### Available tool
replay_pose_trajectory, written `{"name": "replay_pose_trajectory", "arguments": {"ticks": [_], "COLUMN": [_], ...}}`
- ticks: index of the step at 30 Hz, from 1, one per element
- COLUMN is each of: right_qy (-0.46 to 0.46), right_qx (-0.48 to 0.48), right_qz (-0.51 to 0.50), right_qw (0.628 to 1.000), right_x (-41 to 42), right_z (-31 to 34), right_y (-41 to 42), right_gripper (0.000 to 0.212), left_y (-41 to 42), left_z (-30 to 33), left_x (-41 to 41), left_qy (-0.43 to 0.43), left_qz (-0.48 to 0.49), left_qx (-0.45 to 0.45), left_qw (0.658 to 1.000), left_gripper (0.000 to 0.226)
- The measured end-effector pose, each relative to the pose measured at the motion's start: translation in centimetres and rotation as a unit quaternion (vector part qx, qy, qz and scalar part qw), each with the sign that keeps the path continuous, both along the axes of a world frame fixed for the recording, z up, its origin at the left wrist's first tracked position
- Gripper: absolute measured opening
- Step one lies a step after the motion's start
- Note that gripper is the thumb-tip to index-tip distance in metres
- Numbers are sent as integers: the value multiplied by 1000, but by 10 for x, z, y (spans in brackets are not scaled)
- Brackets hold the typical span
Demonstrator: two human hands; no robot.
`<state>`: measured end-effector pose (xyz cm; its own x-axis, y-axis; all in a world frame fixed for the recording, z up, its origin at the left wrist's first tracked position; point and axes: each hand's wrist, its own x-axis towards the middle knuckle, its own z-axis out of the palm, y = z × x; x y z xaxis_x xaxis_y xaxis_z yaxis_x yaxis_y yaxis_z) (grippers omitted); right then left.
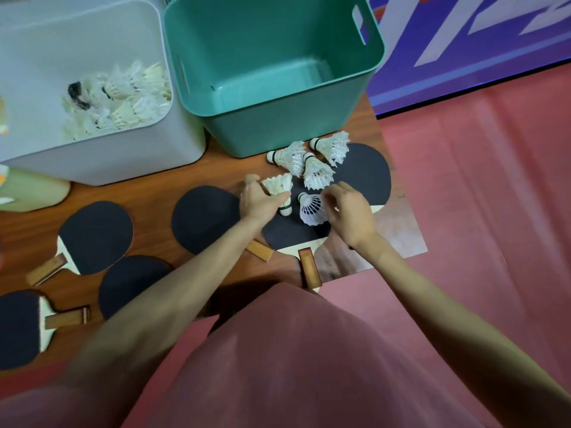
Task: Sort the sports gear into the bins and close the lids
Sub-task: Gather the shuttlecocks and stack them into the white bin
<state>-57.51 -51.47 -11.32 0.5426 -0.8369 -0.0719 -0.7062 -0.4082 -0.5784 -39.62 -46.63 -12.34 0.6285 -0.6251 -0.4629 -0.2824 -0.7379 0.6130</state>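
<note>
Left hand (258,202) grip grasping a feather shuttlecock (279,189) around its skirt, cork end toward the person; right hand (347,211) grip pinching, it seems, the rim of a white nylon shuttlecock (312,210), fingers blurred; both lie on black table-tennis paddles (364,171) on the table (154,193); three more feather shuttlecocks (316,173) just beyond. Featherweight, skirts crush easily; better taken at the cork. White bin (102,162) already holds shuttlecocks; green bin (278,131) looks empty.

Dim, soft, blurred; wide-angle edge distortion
</note>
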Motion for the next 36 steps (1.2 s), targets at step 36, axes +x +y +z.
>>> {"name": "replay_pose_trajectory", "arguments": {"ticks": [36], "right_qy": [78], "right_qx": [14], "right_qz": [-11], "right_qw": [997], "right_x": [18], "right_z": [-5], "right_y": [-64], "right_gripper": [18], "left_y": [37], "left_z": [15], "left_x": [-7], "left_qy": [-11], "left_qz": [-84], "left_qx": [-186], "left_qw": [979], "left_gripper": [64]}}
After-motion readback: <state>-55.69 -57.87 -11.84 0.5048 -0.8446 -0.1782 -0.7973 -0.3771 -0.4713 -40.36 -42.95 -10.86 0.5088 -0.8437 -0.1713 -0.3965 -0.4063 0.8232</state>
